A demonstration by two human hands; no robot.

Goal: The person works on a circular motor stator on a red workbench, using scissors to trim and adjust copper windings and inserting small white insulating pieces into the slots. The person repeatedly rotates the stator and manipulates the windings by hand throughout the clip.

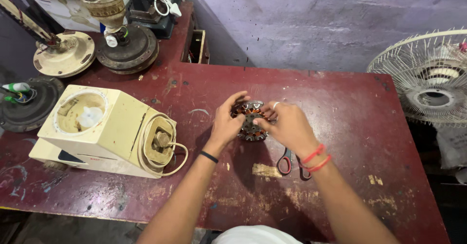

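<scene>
Sitting between left hand (pixel 226 123) and right hand (pixel 288 125), gripped: stator (pixel 249 121).

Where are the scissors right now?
In the head view, the red-handled scissors lie on the maroon table, under the right hand and wrist, just beside the motor stator.

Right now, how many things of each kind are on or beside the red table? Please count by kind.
Motor stator with copper windings, held by left hand and right hand: 1
Scissors: 1
Cream mixer base: 1
Ceiling fan motors: 3
Table fan with wire guard: 1
Total: 7
</scene>
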